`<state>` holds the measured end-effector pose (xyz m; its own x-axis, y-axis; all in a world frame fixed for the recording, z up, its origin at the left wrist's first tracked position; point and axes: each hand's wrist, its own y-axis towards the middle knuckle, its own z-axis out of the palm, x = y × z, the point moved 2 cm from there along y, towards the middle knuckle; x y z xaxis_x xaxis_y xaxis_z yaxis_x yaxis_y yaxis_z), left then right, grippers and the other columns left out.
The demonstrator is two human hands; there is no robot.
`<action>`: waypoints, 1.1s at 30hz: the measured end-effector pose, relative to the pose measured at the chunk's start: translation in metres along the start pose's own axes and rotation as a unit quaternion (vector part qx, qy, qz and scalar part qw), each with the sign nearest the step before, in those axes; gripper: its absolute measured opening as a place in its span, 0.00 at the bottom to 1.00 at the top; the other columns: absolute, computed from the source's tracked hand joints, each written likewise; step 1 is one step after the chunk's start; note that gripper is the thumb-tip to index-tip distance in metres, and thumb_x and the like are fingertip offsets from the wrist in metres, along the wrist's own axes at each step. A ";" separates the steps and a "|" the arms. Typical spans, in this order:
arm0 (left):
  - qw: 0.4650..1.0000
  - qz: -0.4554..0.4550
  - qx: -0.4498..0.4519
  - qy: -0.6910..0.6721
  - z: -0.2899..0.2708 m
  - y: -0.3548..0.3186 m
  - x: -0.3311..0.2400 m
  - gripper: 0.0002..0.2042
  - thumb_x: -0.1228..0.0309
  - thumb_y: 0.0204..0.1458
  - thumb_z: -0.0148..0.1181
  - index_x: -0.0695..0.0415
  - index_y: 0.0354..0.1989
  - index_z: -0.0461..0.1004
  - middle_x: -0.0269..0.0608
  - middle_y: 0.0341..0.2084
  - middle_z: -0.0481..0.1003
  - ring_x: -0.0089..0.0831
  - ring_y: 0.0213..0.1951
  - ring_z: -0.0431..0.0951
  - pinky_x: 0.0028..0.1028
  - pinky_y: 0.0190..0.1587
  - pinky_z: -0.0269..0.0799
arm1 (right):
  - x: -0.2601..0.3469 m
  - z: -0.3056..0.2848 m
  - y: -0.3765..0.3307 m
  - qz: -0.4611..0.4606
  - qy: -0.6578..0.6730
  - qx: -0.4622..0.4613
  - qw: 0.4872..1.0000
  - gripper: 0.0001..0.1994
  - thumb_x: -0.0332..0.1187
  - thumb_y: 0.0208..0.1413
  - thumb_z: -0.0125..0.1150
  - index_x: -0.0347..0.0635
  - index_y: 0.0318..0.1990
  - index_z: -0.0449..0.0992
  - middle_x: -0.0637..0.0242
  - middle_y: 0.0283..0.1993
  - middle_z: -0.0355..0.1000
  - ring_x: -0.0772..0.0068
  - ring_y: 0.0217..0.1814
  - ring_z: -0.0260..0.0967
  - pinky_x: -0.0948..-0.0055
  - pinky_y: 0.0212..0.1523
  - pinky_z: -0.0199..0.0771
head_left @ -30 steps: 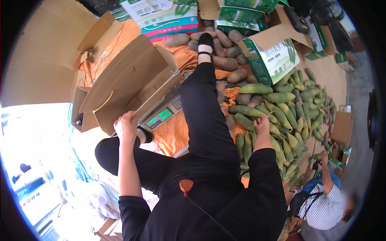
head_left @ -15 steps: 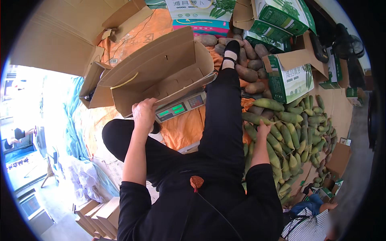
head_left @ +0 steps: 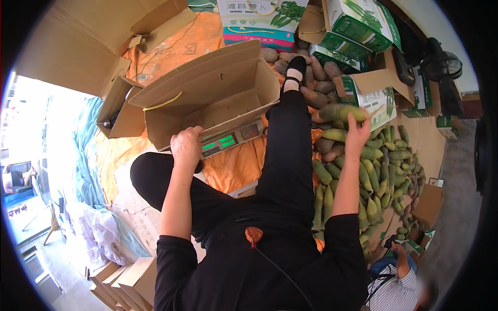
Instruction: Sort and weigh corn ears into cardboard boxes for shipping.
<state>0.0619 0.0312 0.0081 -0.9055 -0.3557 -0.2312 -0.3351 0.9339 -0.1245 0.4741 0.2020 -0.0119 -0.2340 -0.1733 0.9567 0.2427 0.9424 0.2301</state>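
My right hand (head_left: 358, 133) is raised over the heap of green radishes (head_left: 373, 176), its fingers closed round one long green radish (head_left: 337, 112). That radish lies level, above other radishes and in front of a green-and-white carton. My left hand (head_left: 185, 146) grips the near edge of an open cardboard box (head_left: 218, 109), thumb and fingers over the rim. The inside of the box that shows is bare brown cardboard. Under it, a scale (head_left: 233, 139) shows lit green digits on its panel.
Reddish-brown tubers (head_left: 314, 97) lie around my outstretched foot. Green-and-white cartons (head_left: 358, 23) are stacked at the far right, near a black fan (head_left: 441, 65). Orange sheeting (head_left: 228, 173) covers the floor. Flattened boxes (head_left: 129, 280) stand at lower left. Another person (head_left: 394, 285) is at lower right.
My right hand has lifted a green radish off the heap, moving it up and away from me. My left hand stays on the box edge. The person at lower right has shifted.
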 end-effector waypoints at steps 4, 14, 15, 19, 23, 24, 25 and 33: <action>1.000 -0.004 -0.012 0.001 0.001 -0.001 0.000 0.09 0.71 0.46 0.57 0.53 0.37 0.77 0.42 0.33 0.77 0.42 0.40 0.76 0.40 0.43 0.68 | 0.116 0.043 0.011 -0.147 0.097 0.052 0.983 0.19 0.19 0.55 0.56 0.34 0.55 0.65 0.65 0.51 0.67 0.77 0.50 0.67 0.76 0.52 0.68; 1.000 0.006 -0.012 0.025 0.012 0.003 0.005 0.09 0.71 0.48 0.55 0.50 0.37 0.76 0.40 0.32 0.77 0.39 0.41 0.77 0.40 0.43 0.67 | 0.182 0.206 -0.052 -0.391 -0.067 0.256 0.881 0.23 0.35 0.40 0.68 0.50 0.48 0.72 0.65 0.39 0.70 0.58 0.44 0.67 0.61 0.44 0.66; 1.000 -0.002 0.006 0.030 0.011 0.005 0.002 0.09 0.70 0.48 0.55 0.50 0.38 0.76 0.41 0.34 0.77 0.40 0.41 0.77 0.41 0.43 0.68 | 0.170 0.221 -0.063 -0.382 -0.123 0.292 0.868 0.22 0.37 0.41 0.67 0.53 0.47 0.72 0.67 0.38 0.70 0.59 0.44 0.67 0.63 0.41 0.66; 0.999 -0.030 0.008 0.043 0.005 0.001 0.005 0.10 0.69 0.47 0.57 0.52 0.38 0.75 0.44 0.34 0.77 0.44 0.38 0.77 0.42 0.41 0.69 | 0.117 0.284 -0.109 -0.412 -0.274 0.375 0.784 0.09 0.36 0.48 0.57 0.53 0.39 0.74 0.71 0.36 0.70 0.66 0.45 0.66 0.61 0.38 0.63; 1.000 0.007 0.000 0.005 0.004 0.003 -0.003 0.10 0.70 0.46 0.58 0.53 0.39 0.76 0.47 0.33 0.77 0.46 0.38 0.77 0.42 0.40 0.70 | 0.085 0.296 -0.114 -0.264 -0.433 0.477 0.718 0.09 0.37 0.48 0.57 0.52 0.38 0.77 0.68 0.40 0.73 0.65 0.46 0.67 0.56 0.43 0.64; 1.000 0.015 0.004 0.005 0.002 0.003 -0.006 0.10 0.70 0.46 0.58 0.53 0.39 0.76 0.47 0.33 0.77 0.46 0.38 0.77 0.42 0.40 0.70 | 0.084 0.294 -0.111 -0.257 -0.437 0.474 0.720 0.09 0.37 0.48 0.57 0.52 0.38 0.77 0.68 0.40 0.73 0.65 0.46 0.67 0.56 0.43 0.64; 1.000 0.003 0.010 0.001 -0.001 0.005 -0.009 0.10 0.71 0.46 0.57 0.53 0.38 0.76 0.48 0.33 0.77 0.47 0.38 0.77 0.42 0.40 0.70 | 0.084 0.291 -0.108 -0.228 -0.384 0.474 0.759 0.11 0.38 0.48 0.59 0.52 0.40 0.77 0.67 0.41 0.73 0.64 0.48 0.68 0.55 0.44 0.64; 1.000 0.018 0.012 -0.017 0.005 0.006 -0.003 0.10 0.72 0.45 0.58 0.56 0.37 0.76 0.50 0.33 0.77 0.48 0.37 0.77 0.41 0.40 0.70 | 0.122 0.167 -0.040 -0.284 -0.094 0.251 0.921 0.14 0.36 0.47 0.64 0.46 0.43 0.77 0.61 0.39 0.75 0.58 0.42 0.72 0.63 0.43 0.71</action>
<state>0.0638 0.0378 0.0031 -0.9075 -0.3235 -0.2678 -0.2962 0.9451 -0.1380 0.2789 0.1914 0.0657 -0.3602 -0.6705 0.6486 -0.4231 0.7371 0.5270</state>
